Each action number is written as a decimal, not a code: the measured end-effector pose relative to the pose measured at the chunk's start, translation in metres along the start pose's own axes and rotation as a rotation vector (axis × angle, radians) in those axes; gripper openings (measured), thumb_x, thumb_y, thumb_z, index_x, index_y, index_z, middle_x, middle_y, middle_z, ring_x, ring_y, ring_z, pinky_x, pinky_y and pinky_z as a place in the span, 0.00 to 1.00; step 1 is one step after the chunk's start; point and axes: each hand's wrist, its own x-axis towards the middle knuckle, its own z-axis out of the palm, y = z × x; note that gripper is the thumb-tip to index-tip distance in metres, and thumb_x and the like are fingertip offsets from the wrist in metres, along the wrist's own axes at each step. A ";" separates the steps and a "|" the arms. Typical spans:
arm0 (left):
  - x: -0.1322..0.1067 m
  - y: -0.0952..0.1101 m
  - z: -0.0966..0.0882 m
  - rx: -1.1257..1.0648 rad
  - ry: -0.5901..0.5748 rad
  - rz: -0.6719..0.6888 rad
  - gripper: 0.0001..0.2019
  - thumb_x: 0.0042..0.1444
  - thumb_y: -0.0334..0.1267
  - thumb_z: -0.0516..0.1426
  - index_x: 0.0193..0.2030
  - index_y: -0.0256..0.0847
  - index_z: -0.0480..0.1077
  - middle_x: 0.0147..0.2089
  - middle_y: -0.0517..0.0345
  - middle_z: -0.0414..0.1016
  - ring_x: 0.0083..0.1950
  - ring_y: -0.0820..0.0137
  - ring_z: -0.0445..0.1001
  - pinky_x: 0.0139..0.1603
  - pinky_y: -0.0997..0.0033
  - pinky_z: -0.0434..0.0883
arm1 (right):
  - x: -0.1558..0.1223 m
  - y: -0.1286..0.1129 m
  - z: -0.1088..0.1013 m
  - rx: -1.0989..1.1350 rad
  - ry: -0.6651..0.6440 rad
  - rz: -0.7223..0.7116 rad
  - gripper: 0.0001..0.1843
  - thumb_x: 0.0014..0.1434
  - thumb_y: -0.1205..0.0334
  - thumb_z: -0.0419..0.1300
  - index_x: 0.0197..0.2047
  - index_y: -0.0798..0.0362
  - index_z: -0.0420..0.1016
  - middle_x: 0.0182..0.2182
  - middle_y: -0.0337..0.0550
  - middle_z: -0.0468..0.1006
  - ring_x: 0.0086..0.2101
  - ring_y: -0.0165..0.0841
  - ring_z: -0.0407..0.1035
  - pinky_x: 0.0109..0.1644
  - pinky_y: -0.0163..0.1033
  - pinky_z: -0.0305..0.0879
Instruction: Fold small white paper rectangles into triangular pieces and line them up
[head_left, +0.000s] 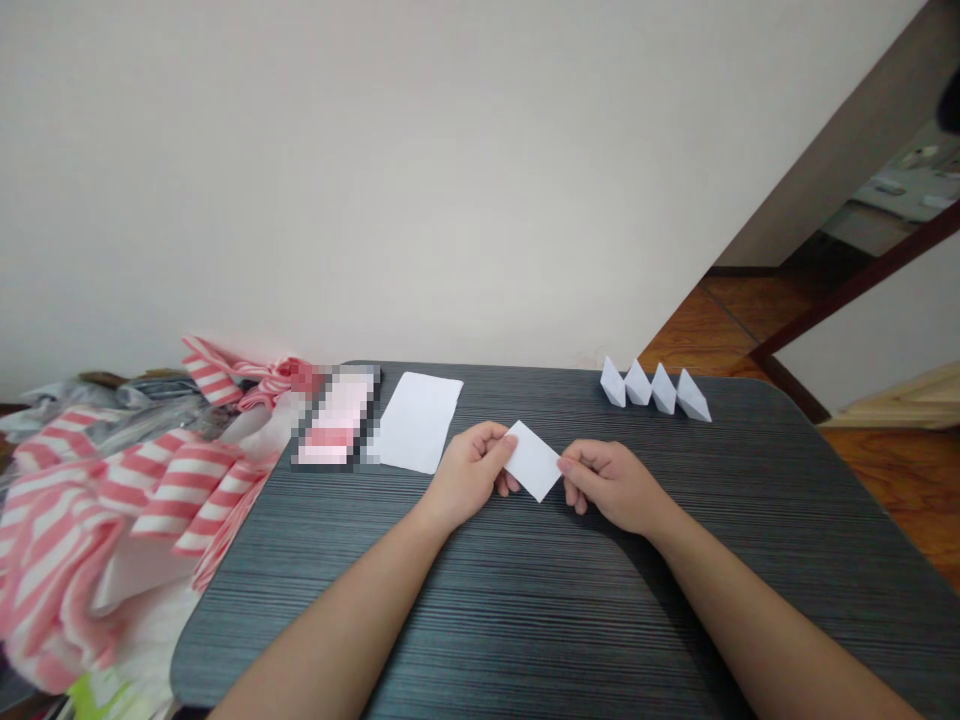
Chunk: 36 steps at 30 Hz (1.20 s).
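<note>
Between my two hands a small white piece of paper, roughly square, is held up over the dark table, turned so that its corners point sideways and up and down. My left hand pinches its left corner between thumb and fingers. At the opposite corner, my right hand grips it the same way, with the other fingers curled underneath. Whether the paper has folded layers cannot be made out. Farther back on the right stand several folded white paper boats in a row. White paper sheets lie flat to the left.
The dark wood-grain table reaches back to a pale wall. A pixelated pink-and-white rectangle lies at its back left. Red-and-white striped cloth is heaped against the left edge. Wooden floor shows beyond the right side.
</note>
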 end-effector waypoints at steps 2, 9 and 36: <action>-0.001 0.000 -0.001 -0.002 -0.028 -0.023 0.15 0.59 0.47 0.51 0.40 0.35 0.65 0.21 0.59 0.71 0.20 0.75 0.68 0.20 0.78 0.64 | -0.001 -0.001 0.000 0.044 0.038 0.003 0.15 0.63 0.59 0.51 0.25 0.54 0.66 0.17 0.37 0.72 0.17 0.26 0.66 0.23 0.31 0.61; -0.002 0.002 -0.002 -0.016 -0.058 -0.039 0.13 0.59 0.46 0.52 0.33 0.35 0.64 0.20 0.58 0.71 0.19 0.76 0.67 0.20 0.78 0.63 | 0.000 -0.001 0.001 0.053 0.059 0.019 0.16 0.63 0.59 0.51 0.24 0.54 0.65 0.16 0.35 0.70 0.17 0.25 0.64 0.24 0.31 0.60; -0.003 0.004 0.000 -0.003 -0.104 -0.047 0.11 0.59 0.44 0.52 0.36 0.36 0.62 0.22 0.59 0.72 0.20 0.76 0.69 0.20 0.78 0.64 | 0.004 0.007 0.002 -0.130 0.076 -0.339 0.05 0.58 0.64 0.58 0.38 0.50 0.73 0.35 0.44 0.73 0.34 0.33 0.68 0.38 0.38 0.64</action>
